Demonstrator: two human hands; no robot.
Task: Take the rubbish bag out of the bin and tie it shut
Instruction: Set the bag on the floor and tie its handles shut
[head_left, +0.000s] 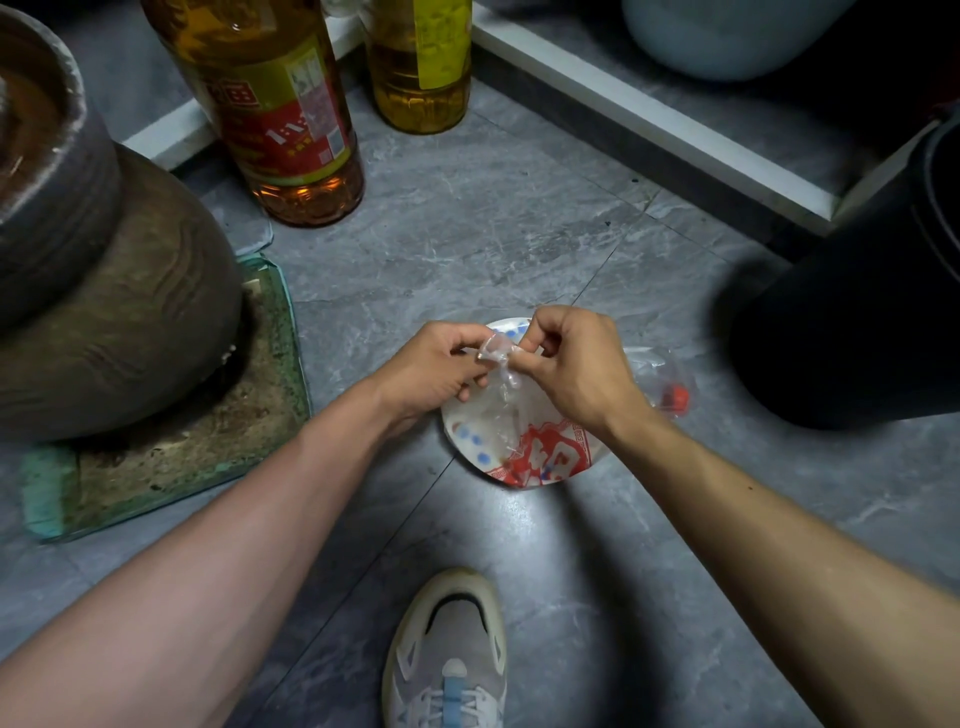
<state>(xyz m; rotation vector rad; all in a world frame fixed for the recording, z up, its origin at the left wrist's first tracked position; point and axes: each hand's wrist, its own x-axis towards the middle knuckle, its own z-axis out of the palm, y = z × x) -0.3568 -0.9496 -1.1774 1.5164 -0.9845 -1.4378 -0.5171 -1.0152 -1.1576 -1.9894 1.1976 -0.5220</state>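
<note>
A clear plastic rubbish bag (506, 415) lies on the grey floor in the middle of the head view. Through it show a white paper plate with blue dots, a red-printed wrapper and a bottle with a red cap (675, 397). My left hand (436, 366) and my right hand (571, 358) meet above the bag, and each pinches the twisted top of the plastic between its fingertips. The black bin (857, 291) stands at the right, apart from the bag.
A large brown clay jar (104, 291) sits on a worn green-edged mat (171, 431) at the left. Two oil bottles (280, 114) stand at the back by a white ledge (649, 119). My shoe (449, 654) is on the floor below the bag.
</note>
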